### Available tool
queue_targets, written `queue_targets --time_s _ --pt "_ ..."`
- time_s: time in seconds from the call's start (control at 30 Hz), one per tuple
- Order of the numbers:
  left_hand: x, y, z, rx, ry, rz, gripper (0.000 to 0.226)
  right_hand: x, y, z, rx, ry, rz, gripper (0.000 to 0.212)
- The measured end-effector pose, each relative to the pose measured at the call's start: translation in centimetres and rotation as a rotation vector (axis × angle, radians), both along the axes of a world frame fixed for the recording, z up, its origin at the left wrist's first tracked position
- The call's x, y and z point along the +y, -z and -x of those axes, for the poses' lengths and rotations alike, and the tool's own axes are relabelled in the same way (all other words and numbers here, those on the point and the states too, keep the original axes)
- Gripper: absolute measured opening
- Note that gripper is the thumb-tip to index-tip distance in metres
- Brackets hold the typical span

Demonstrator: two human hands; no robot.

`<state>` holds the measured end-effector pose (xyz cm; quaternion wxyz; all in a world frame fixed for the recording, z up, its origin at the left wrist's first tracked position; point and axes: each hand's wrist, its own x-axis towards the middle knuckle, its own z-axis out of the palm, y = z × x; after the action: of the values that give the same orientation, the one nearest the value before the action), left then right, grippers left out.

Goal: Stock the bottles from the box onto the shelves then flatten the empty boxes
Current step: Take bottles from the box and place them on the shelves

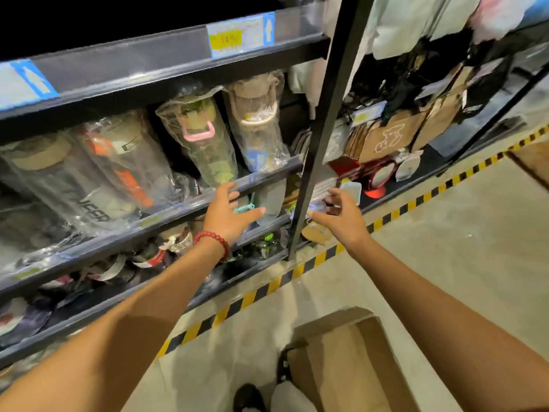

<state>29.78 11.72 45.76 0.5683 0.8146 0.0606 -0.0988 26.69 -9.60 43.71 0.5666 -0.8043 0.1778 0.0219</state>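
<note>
Several plastic-wrapped bottles stand on the middle shelf (166,217): a green one with a pink handle (208,144), a beige-lidded one (257,123) and one with orange print (127,165). My left hand (230,212), with a red bead bracelet at the wrist, reaches to that shelf's front rail with fingers spread and holds nothing. My right hand (338,214) hovers beside the black upright post (320,132), fingers loosely spread near a small shiny wrapped item; whether it touches that item I cannot tell. An open cardboard box (353,361) sits on the floor below.
A lower shelf (118,295) holds more wrapped goods. To the right of the post hang brown paper bags (395,138), with a red mirror (381,176) beneath. Yellow-black tape (300,270) runs along the concrete floor. A shoe (248,396) shows at the bottom edge.
</note>
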Motion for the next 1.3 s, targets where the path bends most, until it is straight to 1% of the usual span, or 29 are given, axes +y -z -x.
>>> queue_targets --time_s 0.23,0.37,0.43,0.5,0.57,0.63,0.77,0.83,0.93,1.0,1.03,1.07,1.1,1.13,1.17,1.2,1.27,1.3 --pt "-6.6 0.5 1.5 0.042 0.294 -0.145 0.075 -6.1 1.1 7.3 0.145 0.161 0.063 0.062" --pt "-11.7 1.3 2.3 0.074 0.470 -0.190 0.064 -9.6 1.1 9.0 0.192 0.209 0.106 0.061" --pt "-14.0 2.3 2.5 0.115 0.501 -0.191 0.067 -11.4 1.8 9.1 0.202 0.219 0.110 0.056" --pt "-16.1 3.6 2.2 0.129 0.509 -0.211 0.061 -13.3 2.8 8.7 0.216 0.229 0.108 0.052" --pt "-18.1 5.6 1.3 0.155 0.488 -0.211 0.059 -15.5 4.1 7.6 0.239 0.215 0.104 0.052" --pt "-19.9 7.9 0.0 0.229 0.443 -0.204 0.062 -17.7 6.0 6.1 0.264 0.181 0.090 0.053" --pt "-23.3 14.0 -3.4 0.294 0.340 -0.216 0.062 -21.7 11.3 1.7 0.268 0.095 0.120 0.056" --pt "-24.7 17.6 -5.2 0.311 0.288 -0.189 0.064 -22.9 14.7 -0.7 0.279 0.052 0.115 0.055" --pt "-26.1 23.4 -7.5 0.346 0.192 -0.160 0.075 -23.5 20.9 -4.5 0.283 -0.004 0.098 0.054" --pt "-26.7 27.4 -8.8 0.377 0.093 -0.073 0.076 -23.4 25.5 -6.9 0.280 -0.034 0.079 0.054" --pt "-26.9 29.4 -9.6 0.399 0.019 0.023 0.068 -23.3 27.7 -8.2 0.281 -0.042 0.066 0.055" --pt "-27.0 31.1 -10.3 0.452 -0.079 0.162 0.052 -23.2 29.9 -9.4 0.282 -0.048 0.057 0.056" --pt "-27.0 32.9 -11.1 0.496 -0.150 0.251 0.037 -23.1 32.2 -10.6 0.277 -0.051 0.056 0.057" --pt "-27.0 34.5 -12.0 0.517 -0.215 0.328 0.029 -23.0 34.3 -11.9 0.268 -0.060 0.061 0.058" --pt "-26.8 36.4 -12.8 0.513 -0.231 0.337 0.027 -22.8 36.4 -13.2 0.261 -0.078 0.071 0.058" --pt "-26.7 37.9 -13.5 0.519 -0.269 0.402 0.026 -22.7 38.3 -14.5 0.255 -0.100 0.087 0.058" --pt "-26.9 41.1 -14.8 0.457 -0.231 0.359 0.035 -22.6 42.2 -17.2 0.235 -0.133 0.136 0.058" --pt "-26.9 42.6 -15.5 0.396 -0.178 0.289 0.043 -22.5 44.0 -18.6 0.217 -0.150 0.163 0.058"
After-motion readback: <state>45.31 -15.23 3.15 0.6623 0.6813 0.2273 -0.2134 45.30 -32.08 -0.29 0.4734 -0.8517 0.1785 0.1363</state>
